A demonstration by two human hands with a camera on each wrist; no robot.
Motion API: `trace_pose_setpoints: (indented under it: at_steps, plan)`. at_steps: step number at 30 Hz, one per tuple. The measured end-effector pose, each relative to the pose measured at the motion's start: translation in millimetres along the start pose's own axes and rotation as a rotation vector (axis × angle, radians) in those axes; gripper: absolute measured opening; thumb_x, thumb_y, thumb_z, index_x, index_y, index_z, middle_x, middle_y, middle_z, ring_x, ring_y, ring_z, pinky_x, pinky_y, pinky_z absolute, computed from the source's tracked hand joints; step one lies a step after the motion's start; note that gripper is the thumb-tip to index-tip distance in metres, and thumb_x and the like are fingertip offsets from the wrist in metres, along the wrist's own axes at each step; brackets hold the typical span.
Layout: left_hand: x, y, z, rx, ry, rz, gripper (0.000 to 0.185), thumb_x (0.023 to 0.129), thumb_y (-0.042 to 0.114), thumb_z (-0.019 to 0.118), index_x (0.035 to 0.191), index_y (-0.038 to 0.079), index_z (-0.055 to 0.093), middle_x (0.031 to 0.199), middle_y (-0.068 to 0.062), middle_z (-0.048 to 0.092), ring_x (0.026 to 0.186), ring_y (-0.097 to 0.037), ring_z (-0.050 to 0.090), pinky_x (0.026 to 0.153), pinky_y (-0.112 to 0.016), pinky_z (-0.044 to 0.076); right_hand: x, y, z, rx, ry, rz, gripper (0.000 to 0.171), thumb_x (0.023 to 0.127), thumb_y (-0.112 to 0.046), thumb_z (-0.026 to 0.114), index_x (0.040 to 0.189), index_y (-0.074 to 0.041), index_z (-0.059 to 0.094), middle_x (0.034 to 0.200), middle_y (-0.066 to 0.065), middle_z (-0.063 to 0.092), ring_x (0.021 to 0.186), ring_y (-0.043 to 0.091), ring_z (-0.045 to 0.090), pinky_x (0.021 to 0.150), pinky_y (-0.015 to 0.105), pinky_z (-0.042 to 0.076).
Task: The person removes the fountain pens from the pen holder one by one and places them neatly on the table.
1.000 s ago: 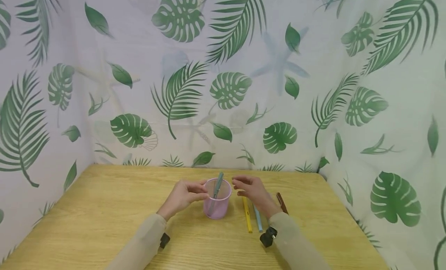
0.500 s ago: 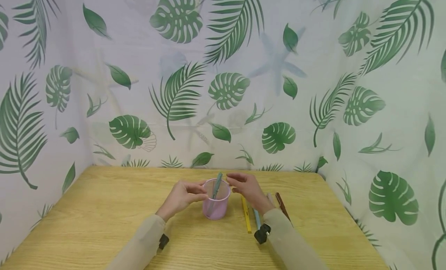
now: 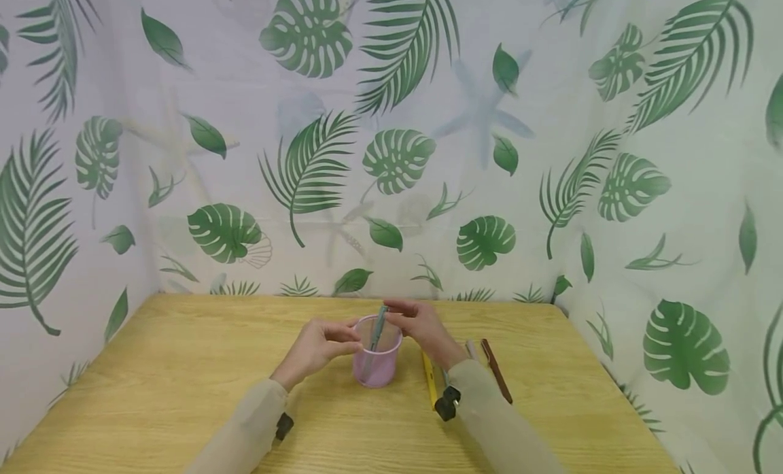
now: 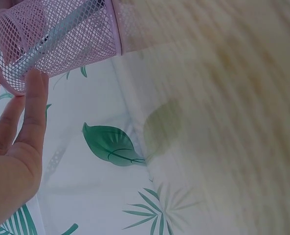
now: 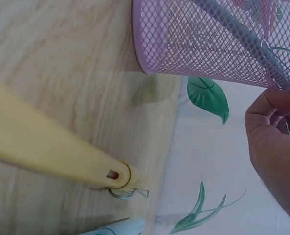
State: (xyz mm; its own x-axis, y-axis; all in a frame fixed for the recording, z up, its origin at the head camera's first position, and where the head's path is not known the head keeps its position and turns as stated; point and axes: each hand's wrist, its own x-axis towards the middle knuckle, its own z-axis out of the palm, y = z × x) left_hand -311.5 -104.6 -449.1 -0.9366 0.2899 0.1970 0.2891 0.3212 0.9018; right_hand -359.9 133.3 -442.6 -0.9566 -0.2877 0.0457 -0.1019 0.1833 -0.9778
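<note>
A pink mesh pen holder [image 3: 376, 370] stands upright on the table, a teal pen [image 3: 377, 330] leaning inside it. On the holder's left side, my left hand [image 3: 315, 348] grips near the rim; in the left wrist view a fingertip lies against the mesh [image 4: 78, 46] while other fingers go behind the rim. My right hand [image 3: 423, 326] is over the rim's right side, thumb and fingertips at the pen's upper end. The right wrist view shows that hand with bent fingers beside the rim, but its fingertips are cut off there, so a firm pinch is not visible.
Right of the holder lie a yellow pen [image 3: 429, 380], a light blue pen [image 5: 118, 228] mostly hidden under the right forearm, a grey pen [image 3: 471, 350] and a brown pen [image 3: 497, 372]. Leaf-printed cloth [image 3: 330, 256] walls the table [image 3: 183, 385] at the back and sides.
My right hand has moved left, from beside the holder to the teal pen's top. My left hand stays at the holder, and the holder and pen keep their place.
</note>
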Motion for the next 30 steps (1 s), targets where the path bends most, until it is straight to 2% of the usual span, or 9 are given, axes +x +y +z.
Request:
trace_pose_setpoints:
  at_steps: [3, 8, 15, 19, 22, 26, 30]
  plan:
    - [-0.7, -0.6, -0.7, -0.001, 0.005, 0.002, 0.018, 0.08, 0.025, 0.082, 0.093, 0.013, 0.079, 0.13, -0.004, 0.065, 0.122, -0.023, 0.061, 0.099, -0.042, 0.051, 2.3, -1.4, 2.7, -0.01, -0.007, 0.007, 0.043, 0.093, -0.021, 0.069, 0.133, -0.007, 0.061, 0.126, 0.014, 0.067, 0.086, 0.008, 0.063, 0.07, 0.024, 0.051]
    - [0.4, 0.4, -1.2, -0.006, 0.008, 0.004, 0.013, 0.08, 0.024, 0.082, 0.09, 0.016, 0.079, 0.129, -0.005, 0.066, 0.124, -0.022, 0.06, 0.1, -0.043, 0.051, 3.8, -4.6, 4.3, -0.021, -0.004, 0.019, 0.04, 0.092, -0.019, 0.069, 0.131, -0.009, 0.063, 0.122, 0.011, 0.069, 0.084, 0.009, 0.06, 0.068, 0.023, 0.048]
    - [0.2, 0.5, -1.1, -0.012, 0.001, -0.006, 0.021, 0.08, 0.023, 0.081, 0.095, 0.008, 0.078, 0.129, -0.007, 0.066, 0.126, -0.023, 0.059, 0.1, -0.044, 0.051, 6.1, -4.2, 5.5, -0.055, 0.003, 0.012, 0.038, 0.092, -0.019, 0.07, 0.128, -0.009, 0.065, 0.118, 0.01, 0.071, 0.088, 0.015, 0.061, 0.066, 0.022, 0.048]
    - [0.2, -0.7, -0.2, -0.01, 0.003, -0.003, 0.018, 0.08, 0.023, 0.082, 0.093, 0.011, 0.079, 0.129, -0.004, 0.066, 0.124, -0.023, 0.06, 0.098, -0.041, 0.052, 5.0, -3.7, 6.4, -0.042, 0.021, 0.006, 0.038, 0.092, -0.018, 0.07, 0.127, -0.007, 0.065, 0.116, 0.011, 0.071, 0.085, 0.014, 0.06, 0.065, 0.021, 0.046]
    - [-0.3, -1.5, 0.0, -0.027, -0.01, -0.001, 0.02, 0.08, 0.023, 0.081, 0.094, 0.009, 0.078, 0.131, -0.004, 0.065, 0.123, -0.024, 0.06, 0.095, -0.038, 0.053, 4.0, -3.2, 7.3, -0.022, 0.053, -0.018, 0.036, 0.092, -0.017, 0.07, 0.125, -0.005, 0.066, 0.108, 0.007, 0.071, 0.08, 0.014, 0.056, 0.063, 0.022, 0.045]
    - [-1.0, -1.4, -0.4, -0.048, -0.024, -0.004, 0.024, 0.081, 0.023, 0.081, 0.096, 0.006, 0.077, 0.133, -0.004, 0.063, 0.124, -0.026, 0.06, 0.092, -0.034, 0.054, 3.6, -3.1, 8.1, -0.008, 0.11, -0.07, 0.033, 0.091, -0.015, 0.071, 0.121, -0.003, 0.067, 0.1, 0.001, 0.07, 0.08, 0.009, 0.058, 0.068, 0.027, 0.051]
    - [-0.8, -1.2, -0.5, -0.048, -0.021, -0.01, 0.021, 0.08, 0.024, 0.081, 0.094, 0.008, 0.078, 0.133, -0.003, 0.064, 0.125, -0.026, 0.059, 0.091, -0.032, 0.054, 3.4, -4.9, 6.5, 0.009, 0.129, -0.097, 0.033, 0.091, -0.014, 0.071, 0.121, -0.001, 0.066, 0.102, 0.002, 0.071, 0.089, 0.007, 0.062, 0.078, 0.032, 0.055]
